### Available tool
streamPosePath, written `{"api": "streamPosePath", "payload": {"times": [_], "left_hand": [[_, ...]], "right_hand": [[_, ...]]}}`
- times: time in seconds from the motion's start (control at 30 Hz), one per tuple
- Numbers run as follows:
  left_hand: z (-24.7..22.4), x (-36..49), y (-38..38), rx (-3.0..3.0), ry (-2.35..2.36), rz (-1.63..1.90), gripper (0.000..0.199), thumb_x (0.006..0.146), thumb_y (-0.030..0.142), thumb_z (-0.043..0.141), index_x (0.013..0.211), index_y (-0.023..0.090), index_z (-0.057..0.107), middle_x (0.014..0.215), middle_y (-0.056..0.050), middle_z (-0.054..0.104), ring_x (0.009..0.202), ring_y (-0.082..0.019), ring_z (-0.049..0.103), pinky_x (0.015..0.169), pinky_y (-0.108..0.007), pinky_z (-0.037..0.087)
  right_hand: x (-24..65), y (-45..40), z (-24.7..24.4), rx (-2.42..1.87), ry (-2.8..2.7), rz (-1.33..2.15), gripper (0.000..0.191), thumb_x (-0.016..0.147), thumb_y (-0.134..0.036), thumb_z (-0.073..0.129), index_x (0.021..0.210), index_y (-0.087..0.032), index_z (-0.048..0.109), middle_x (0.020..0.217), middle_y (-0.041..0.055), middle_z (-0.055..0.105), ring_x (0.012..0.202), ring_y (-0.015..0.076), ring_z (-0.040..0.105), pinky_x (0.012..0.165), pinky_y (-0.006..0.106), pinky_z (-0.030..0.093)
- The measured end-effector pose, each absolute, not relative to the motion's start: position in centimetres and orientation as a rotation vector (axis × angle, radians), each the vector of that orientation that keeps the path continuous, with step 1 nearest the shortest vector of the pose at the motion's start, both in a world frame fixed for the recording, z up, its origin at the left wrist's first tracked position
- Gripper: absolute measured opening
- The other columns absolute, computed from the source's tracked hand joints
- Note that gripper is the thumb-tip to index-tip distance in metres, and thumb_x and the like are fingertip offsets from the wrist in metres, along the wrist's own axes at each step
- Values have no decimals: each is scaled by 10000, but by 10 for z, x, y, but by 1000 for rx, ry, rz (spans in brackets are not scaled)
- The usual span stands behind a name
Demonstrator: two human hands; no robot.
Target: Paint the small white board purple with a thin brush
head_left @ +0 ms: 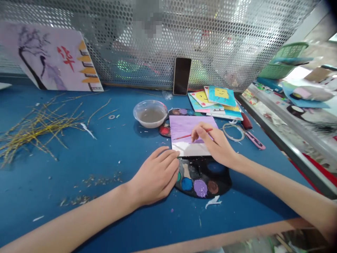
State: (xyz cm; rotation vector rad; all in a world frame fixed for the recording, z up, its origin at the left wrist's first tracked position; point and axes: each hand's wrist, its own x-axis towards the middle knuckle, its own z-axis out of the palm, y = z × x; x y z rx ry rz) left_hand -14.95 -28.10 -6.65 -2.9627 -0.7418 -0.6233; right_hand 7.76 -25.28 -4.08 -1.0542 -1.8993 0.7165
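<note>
My right hand (214,140) is closed round a thin red paintbrush (184,136), its tip over the left part of a small canvas (193,126). Purple paint covers the upper part of the canvas; the lower strip is white. My left hand (158,174) lies with fingers extended, its fingertips at the canvas's lower left corner. Beneath the canvas is a black palette (223,184) with blue, purple and brown paint. Behind the canvas's upper left, a second palette (160,130) shows red paint. A clear bowl (150,113) of greyish water stands to the left.
A phone (182,76) leans on the perforated metal screen (113,52). Small painted canvases (222,96), a tape ring (233,132) and a pink cutter (255,140) lie right. Yellow twigs (44,128) and a large painting (59,59) are at left.
</note>
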Motion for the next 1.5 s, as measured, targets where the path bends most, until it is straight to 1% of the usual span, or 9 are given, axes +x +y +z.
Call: {"api": "streamPosePath", "payload": {"times": [0.2,0.5,0.73,1.03,1.33,1.5], "left_hand": [[-69,-150,-280,-2969,-733,-619,210,954,179,410,966,120,611,1192,-143,661,1115,-240,602,1092,-456,382],[-70,-151,-281,-2951,-724,-624,220,958,181,410,981,107,616,1204,-144,657,1119,-243,595,1096,-450,374],[-69,-149,-280,-2950,-729,-626,219,958,177,414,982,97,617,1204,-148,654,1117,-244,596,1098,-442,367],[-69,-149,-280,-2964,-740,-613,206,959,185,413,950,112,606,1190,-139,658,1114,-241,596,1102,-445,367],[-70,-149,-281,-2953,-741,-621,214,953,179,423,983,101,619,1215,-149,657,1126,-252,600,1101,-449,371],[-69,-149,-280,-2965,-748,-610,217,954,180,418,963,106,622,1209,-146,661,1125,-247,602,1107,-446,368]], "right_hand": [[76,-249,-48,-1101,-1887,762,380,1021,-429,364,795,-199,564,776,10,593,770,132,571,789,283,424],[78,-249,-48,-1069,-1876,815,352,1025,-387,379,796,-198,567,768,4,588,765,122,572,776,264,428],[77,-249,-49,-1062,-1919,801,350,1030,-371,372,803,-192,569,784,9,601,783,125,579,796,270,424],[81,-249,-50,-1073,-1947,779,353,1029,-379,364,798,-197,558,776,8,597,776,132,575,809,288,419],[84,-248,-50,-1091,-1952,760,374,1025,-401,364,781,-200,564,773,9,598,766,136,574,806,305,424],[87,-246,-51,-1084,-1949,787,369,1028,-389,361,785,-195,560,768,8,593,761,129,577,785,289,432]]}}
